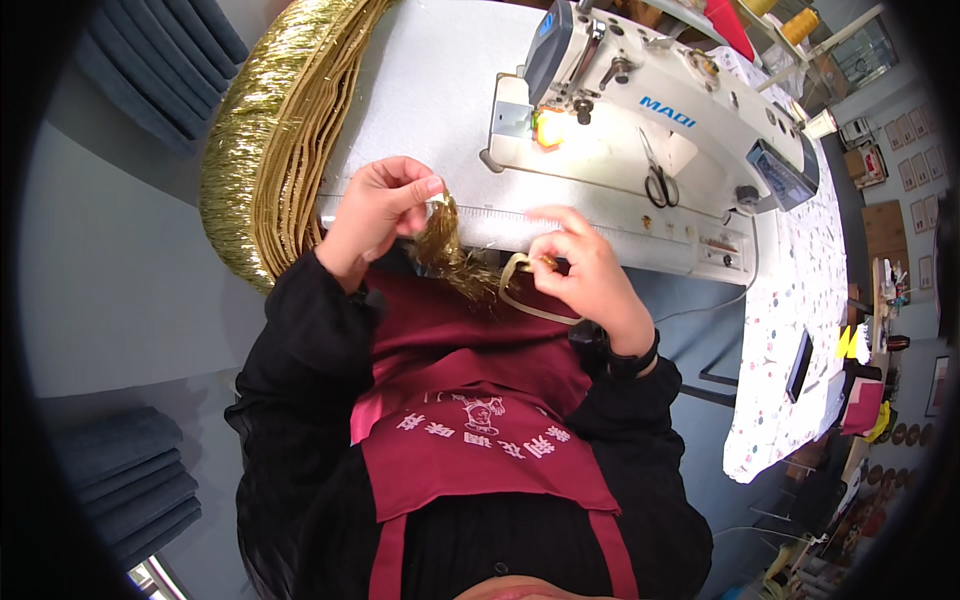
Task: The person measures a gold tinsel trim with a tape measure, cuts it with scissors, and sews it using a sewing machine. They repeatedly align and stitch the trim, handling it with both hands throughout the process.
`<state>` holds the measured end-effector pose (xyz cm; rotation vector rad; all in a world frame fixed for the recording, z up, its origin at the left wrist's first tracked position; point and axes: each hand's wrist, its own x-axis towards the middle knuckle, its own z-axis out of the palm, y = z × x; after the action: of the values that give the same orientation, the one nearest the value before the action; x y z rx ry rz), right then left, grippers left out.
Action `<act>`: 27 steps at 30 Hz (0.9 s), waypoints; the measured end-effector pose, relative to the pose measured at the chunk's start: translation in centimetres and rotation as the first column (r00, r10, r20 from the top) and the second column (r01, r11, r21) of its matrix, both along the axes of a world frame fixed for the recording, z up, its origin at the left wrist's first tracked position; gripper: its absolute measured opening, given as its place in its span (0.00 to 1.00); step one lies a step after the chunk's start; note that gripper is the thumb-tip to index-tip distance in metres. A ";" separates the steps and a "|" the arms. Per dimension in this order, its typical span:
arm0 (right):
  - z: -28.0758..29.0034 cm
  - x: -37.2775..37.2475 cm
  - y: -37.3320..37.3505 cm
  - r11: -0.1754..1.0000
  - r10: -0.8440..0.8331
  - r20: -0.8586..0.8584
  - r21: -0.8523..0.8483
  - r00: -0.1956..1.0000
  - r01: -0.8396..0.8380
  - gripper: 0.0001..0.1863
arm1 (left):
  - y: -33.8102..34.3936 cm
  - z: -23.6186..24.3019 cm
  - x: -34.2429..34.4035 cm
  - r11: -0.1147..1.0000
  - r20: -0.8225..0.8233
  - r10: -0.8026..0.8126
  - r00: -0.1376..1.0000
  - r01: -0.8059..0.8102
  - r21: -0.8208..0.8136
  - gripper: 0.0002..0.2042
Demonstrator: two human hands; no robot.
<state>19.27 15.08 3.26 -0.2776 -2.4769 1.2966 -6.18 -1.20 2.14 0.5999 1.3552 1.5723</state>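
Note:
My left hand [383, 207] pinches the upper end of a short gold tinsel fringe [438, 245] between thumb and fingers. The fringe hangs down over the table's front edge, in front of my dark red apron [470, 345]. To its right, my right hand [590, 270] is closed on a narrow cream tape [508, 285], which curves in a loop below the fingers. A small amber-coloured bit shows at those fingertips; I cannot make out what it is. Both hands are just in front of the white sewing machine [650, 95], whose lamp lights the needle area.
A thick folded stack of gold fringe [235, 160] covers the table's left side. Black-handled scissors [658, 188] lie on the machine bed under the arm. Patterned white cloth [795, 310] spreads at the right. Thread cones [800, 27] stand at the back right.

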 end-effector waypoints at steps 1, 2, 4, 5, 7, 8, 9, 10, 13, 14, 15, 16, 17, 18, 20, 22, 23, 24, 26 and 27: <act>0.5 0.1 -0.5 0.998 0.023 0.041 -0.057 0.999 -0.021 0.04 | 0.6 -0.6 1.1 0.998 0.078 0.015 0.997 -0.019 0.053 0.06; 0.9 0.1 -1.1 0.984 0.128 0.036 -0.133 0.991 -0.122 0.04 | 1.0 -1.2 2.2 0.992 0.160 0.014 0.987 -0.033 0.119 0.05; 1.7 0.0 -3.0 0.934 0.283 -0.016 -0.224 0.959 -0.279 0.04 | 1.5 -2.0 3.9 0.991 0.153 -0.035 0.988 0.015 0.132 0.05; 2.2 0.0 -3.5 0.897 0.368 -0.022 -0.253 0.929 -0.362 0.05 | 1.7 -2.4 4.7 0.991 0.151 -0.051 0.987 0.032 0.130 0.05; 2.9 0.0 -4.1 0.946 0.301 -0.057 -0.113 0.952 -0.305 0.07 | 1.7 -2.7 6.0 0.985 0.162 -0.097 0.982 0.071 0.158 0.05; 3.2 -0.2 -4.0 0.965 0.251 -0.113 -0.043 0.961 -0.257 0.07 | 1.6 -2.6 6.5 0.986 0.120 -0.106 0.987 0.088 0.141 0.05; 3.3 -0.3 -3.8 0.991 0.131 -0.067 -0.017 0.989 -0.132 0.07 | 1.4 -2.5 6.9 0.979 0.077 -0.128 0.989 0.113 0.167 0.05; 3.3 -0.5 -3.2 0.998 0.051 -0.067 0.049 0.996 -0.048 0.06 | 1.3 -2.4 7.2 0.972 0.034 -0.148 0.988 0.139 0.191 0.06; 2.8 -1.3 -2.7 0.992 -0.128 -0.042 0.007 0.991 0.128 0.05 | 0.9 -1.9 7.8 0.959 0.035 -0.190 0.981 0.178 0.219 0.07; 2.6 -1.3 -2.7 0.990 -0.135 -0.055 0.026 0.989 0.137 0.04 | 0.8 -1.7 7.9 0.956 0.052 -0.190 0.980 0.173 0.237 0.08; 2.3 -1.4 -2.8 0.988 -0.148 -0.054 0.037 0.987 0.150 0.04 | 0.7 -1.7 8.0 0.968 0.010 -0.163 0.987 0.158 0.194 0.08; 2.1 -1.5 -2.8 0.985 -0.161 -0.053 0.047 0.986 0.164 0.04 | 0.6 -1.7 8.2 0.973 -0.030 -0.142 0.989 0.145 0.181 0.09; 1.9 -1.5 -2.9 0.984 -0.168 -0.059 0.055 0.984 0.171 0.04 | 0.6 -1.7 8.3 0.977 -0.070 -0.122 0.990 0.132 0.168 0.09; 1.8 -1.4 -2.9 0.982 -0.175 -0.065 0.063 0.982 0.179 0.04 | 0.5 -1.8 8.4 0.976 -0.063 -0.113 0.992 0.122 0.179 0.09; 1.4 -1.5 -3.0 0.978 -0.196 -0.073 0.053 0.978 0.200 0.05 | 0.5 -2.0 8.5 0.967 -0.038 -0.102 0.994 0.108 0.231 0.10; 1.1 -1.7 -3.1 0.974 -0.223 -0.076 0.016 0.972 0.225 0.05 | 0.3 -2.1 8.6 0.973 -0.036 -0.108 0.993 0.114 0.203 0.10; 0.9 -1.7 -3.0 0.974 -0.226 -0.069 0.001 0.972 0.226 0.05 | 0.3 -2.2 8.6 0.971 -0.030 -0.116 0.993 0.120 0.206 0.10; 0.8 -1.7 -3.0 0.974 -0.228 -0.061 -0.015 0.972 0.227 0.05 | 0.3 -2.3 8.7 0.970 -0.029 -0.115 0.993 0.118 0.211 0.10; 0.4 -1.8 -2.9 0.971 -0.237 -0.076 -0.048 0.969 0.234 0.06 | 0.2 -2.4 8.7 0.965 -0.028 -0.111 0.993 0.114 0.234 0.10; 0.2 -1.9 -2.9 0.969 -0.246 -0.099 -0.067 0.964 0.240 0.07 | 0.1 -2.4 8.8 0.965 -0.014 -0.123 0.992 0.123 0.234 0.10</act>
<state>17.35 12.15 3.49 -0.4956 -2.2401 1.2422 2.64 -1.06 -0.25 0.8113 1.1168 1.6420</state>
